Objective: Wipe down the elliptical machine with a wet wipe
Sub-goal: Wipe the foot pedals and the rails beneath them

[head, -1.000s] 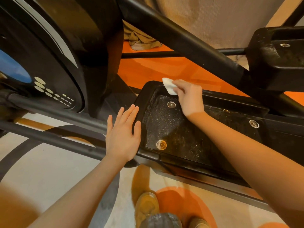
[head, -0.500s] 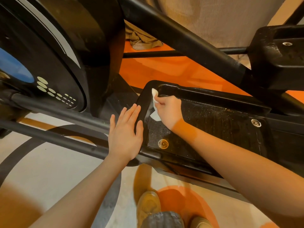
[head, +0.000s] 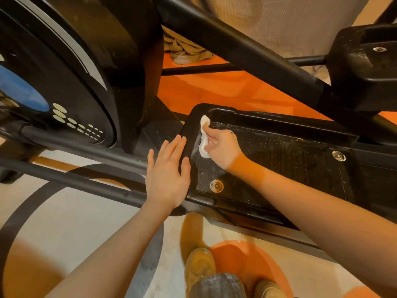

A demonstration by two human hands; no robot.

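Crumpled olive-brown cloth lay on the orange floor, well beyond the grip and above it in view. Beige ribbed fabric hung farther back, right of the cloth. Tan shoes stood below the grip on pale flooring with a dark curved stripe.

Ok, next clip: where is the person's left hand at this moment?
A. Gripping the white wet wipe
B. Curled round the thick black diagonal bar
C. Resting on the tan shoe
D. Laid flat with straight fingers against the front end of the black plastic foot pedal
D: the left hand lies flat with straight fingers against the front end of the black plastic foot pedal, while the right hand holds the white wet wipe.
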